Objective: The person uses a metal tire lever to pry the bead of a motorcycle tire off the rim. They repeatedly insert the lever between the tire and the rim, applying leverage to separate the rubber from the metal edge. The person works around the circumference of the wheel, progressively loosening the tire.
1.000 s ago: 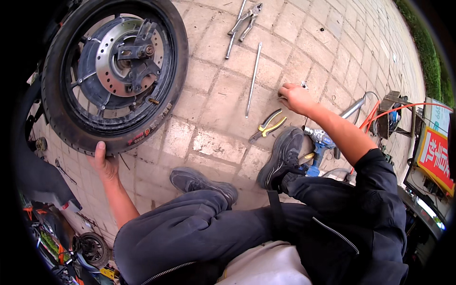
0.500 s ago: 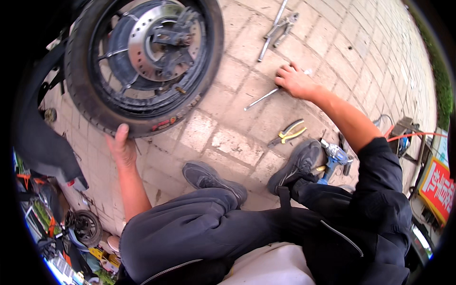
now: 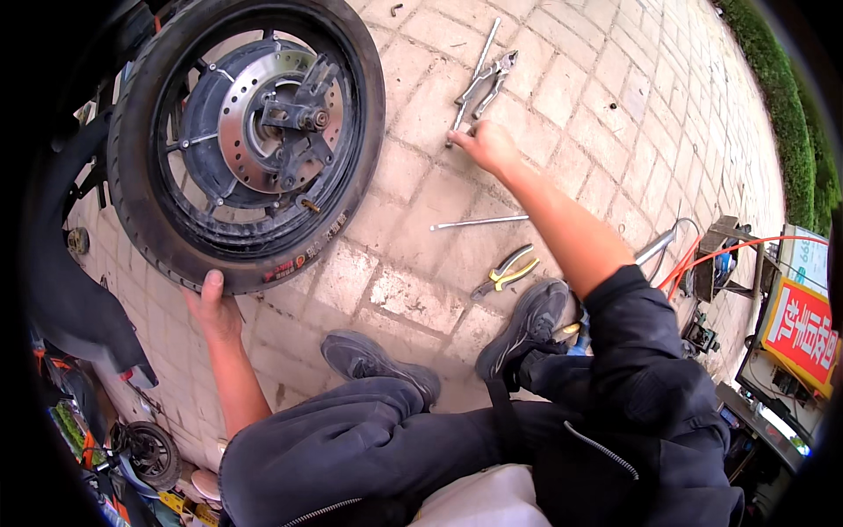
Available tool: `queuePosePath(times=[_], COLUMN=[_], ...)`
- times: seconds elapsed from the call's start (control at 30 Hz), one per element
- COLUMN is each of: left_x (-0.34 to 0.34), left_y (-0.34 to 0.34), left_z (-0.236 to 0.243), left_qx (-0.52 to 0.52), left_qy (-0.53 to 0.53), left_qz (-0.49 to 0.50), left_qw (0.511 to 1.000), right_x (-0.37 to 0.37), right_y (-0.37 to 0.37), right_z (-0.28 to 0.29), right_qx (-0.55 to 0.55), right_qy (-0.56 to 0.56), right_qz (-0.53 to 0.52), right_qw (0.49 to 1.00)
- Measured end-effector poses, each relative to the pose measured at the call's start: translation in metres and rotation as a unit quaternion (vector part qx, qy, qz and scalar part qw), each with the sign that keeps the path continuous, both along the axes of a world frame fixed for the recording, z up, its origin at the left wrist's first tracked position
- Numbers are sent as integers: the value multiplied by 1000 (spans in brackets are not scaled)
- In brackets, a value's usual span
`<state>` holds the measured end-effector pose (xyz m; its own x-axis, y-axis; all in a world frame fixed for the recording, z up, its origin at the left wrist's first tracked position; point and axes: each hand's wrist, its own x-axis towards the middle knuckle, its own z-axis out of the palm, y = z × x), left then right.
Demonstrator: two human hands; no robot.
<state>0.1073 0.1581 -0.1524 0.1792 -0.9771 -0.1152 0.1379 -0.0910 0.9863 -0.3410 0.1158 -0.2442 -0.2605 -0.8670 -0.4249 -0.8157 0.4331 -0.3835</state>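
A black-tyred wheel with a drilled brake disc and a dark hub stands tilted at the upper left. My left hand grips the tyre's near edge, thumb on the sidewall and the other fingers mostly hidden beneath. At the upper middle, my right hand has its fingers closed at the near end of a thin metal rod. Silver locking pliers lie against this rod. Nearer me, a second metal rod passes partly under my right forearm. Yellow-handled pliers lie beside my right shoe.
Paving bricks cover the ground. A blue power tool is partly hidden by my right leg. An orange hose runs past a metal stand at the right. Black bodywork stands at the left, with another small wheel below it.
My right hand has left the second rod and moved up and left to the rod by the locking pliers. My left hand stays on the tyre. The whole view has shifted slightly.
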Motion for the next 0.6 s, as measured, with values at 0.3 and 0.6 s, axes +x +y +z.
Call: queuePosePath(times=[0.3,0.6], left_x=[4,-10], left_y=[7,1], left_z=[3,16], left_qx=[-13,-4], left_qy=[-11,-17], left_qz=[-16,-36], left_qw=[1000,999], right_x=[25,41], right_y=[13,131], right_z=[8,57], right_qx=[110,225], right_qy=[-484,-361], right_qz=[-163,-226], right_qw=[852,877])
